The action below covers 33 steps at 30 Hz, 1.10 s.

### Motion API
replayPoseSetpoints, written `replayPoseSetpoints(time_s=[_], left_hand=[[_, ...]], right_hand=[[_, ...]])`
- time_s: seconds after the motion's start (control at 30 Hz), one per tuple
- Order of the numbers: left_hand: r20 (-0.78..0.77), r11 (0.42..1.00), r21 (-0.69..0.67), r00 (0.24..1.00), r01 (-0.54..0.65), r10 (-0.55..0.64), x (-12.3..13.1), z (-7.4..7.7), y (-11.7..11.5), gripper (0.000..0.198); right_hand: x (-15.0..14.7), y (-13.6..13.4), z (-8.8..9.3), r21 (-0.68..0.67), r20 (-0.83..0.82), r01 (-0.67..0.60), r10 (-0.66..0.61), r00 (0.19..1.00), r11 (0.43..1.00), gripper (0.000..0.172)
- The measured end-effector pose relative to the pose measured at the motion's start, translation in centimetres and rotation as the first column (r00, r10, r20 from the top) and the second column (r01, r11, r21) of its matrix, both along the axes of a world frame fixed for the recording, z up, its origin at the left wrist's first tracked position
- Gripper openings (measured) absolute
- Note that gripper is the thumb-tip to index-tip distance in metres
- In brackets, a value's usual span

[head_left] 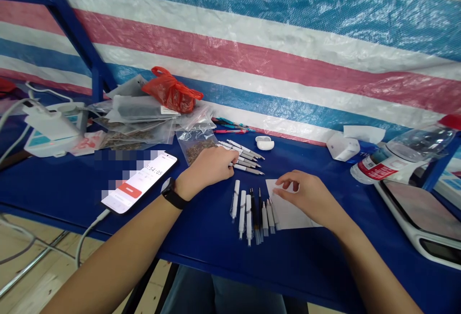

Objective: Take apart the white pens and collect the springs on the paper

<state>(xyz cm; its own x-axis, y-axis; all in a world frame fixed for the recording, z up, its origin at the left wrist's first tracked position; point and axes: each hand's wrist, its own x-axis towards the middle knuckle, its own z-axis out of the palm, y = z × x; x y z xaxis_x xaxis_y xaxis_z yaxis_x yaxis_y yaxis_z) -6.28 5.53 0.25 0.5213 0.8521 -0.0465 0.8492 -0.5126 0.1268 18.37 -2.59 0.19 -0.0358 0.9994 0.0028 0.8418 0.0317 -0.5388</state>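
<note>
My left hand (211,167) lies on the blue table top (201,251), its curled fingertips at the near ends of a fan of white-and-grey pens (245,156). Whether those fingers grip a pen is hidden. My right hand (297,193) hovers low over a white paper sheet (286,211), with fingers spread and the fingertips at or just above its left part. Between my hands, several pens in clear plastic sleeves (252,215) lie side by side, pointing toward me, with the nearest sleeves close to the paper's left edge.
A phone (140,182) showing a timer lies left, cabled. Seed-filled zip bags (196,143), a red plastic bag (172,90), white earbuds case (265,143), and loose pens (230,131) line the back. A water bottle (403,155) and a digital scale (421,213) stand right.
</note>
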Motion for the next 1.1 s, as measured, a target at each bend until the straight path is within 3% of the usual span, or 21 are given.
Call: replayPoseSetpoints(time_s=[0.2, 0.47, 0.63, 0.77, 0.93, 1.1], left_hand=[[-0.005, 1.000, 0.003, 1.000, 0.003, -0.003, 0.0, -0.1, 0.0, 0.019], [-0.025, 1.000, 0.002, 1.000, -0.006, 0.006, 0.2, 0.1, -0.2, 0.017], [-0.037, 1.000, -0.003, 0.999, -0.021, 0.021, 0.3, 0.3, -0.2, 0.019], [-0.054, 1.000, -0.010, 0.998, -0.021, 0.021, 0.4, 0.3, -0.2, 0.020], [-0.037, 1.000, 0.002, 0.999, -0.005, 0.005, 0.4, 0.3, -0.3, 0.018], [0.004, 1.000, -0.017, 1.000, -0.004, 0.004, 0.2, 0.3, -0.1, 0.015]], right_hand=[[0.1, 0.2, -0.5, -0.081, 0.041, -0.001, 0.004, 0.999, 0.997, 0.016], [-0.2, 0.2, -0.1, -0.139, -0.064, -0.001, -0.008, 0.998, 0.990, 0.023], [2.9, -0.4, 2.0, -0.172, -0.153, -0.059, 0.032, 0.988, 0.983, 0.033], [5.6, -0.7, 3.1, -0.295, -0.144, -0.060, 0.018, 0.989, 0.954, 0.039], [6.2, -0.4, 2.2, -0.414, -0.115, -0.108, 0.065, 0.991, 0.904, 0.032], [6.4, -0.5, 1.7, -0.342, -0.141, -0.146, 0.103, 0.985, 0.928, 0.038]])
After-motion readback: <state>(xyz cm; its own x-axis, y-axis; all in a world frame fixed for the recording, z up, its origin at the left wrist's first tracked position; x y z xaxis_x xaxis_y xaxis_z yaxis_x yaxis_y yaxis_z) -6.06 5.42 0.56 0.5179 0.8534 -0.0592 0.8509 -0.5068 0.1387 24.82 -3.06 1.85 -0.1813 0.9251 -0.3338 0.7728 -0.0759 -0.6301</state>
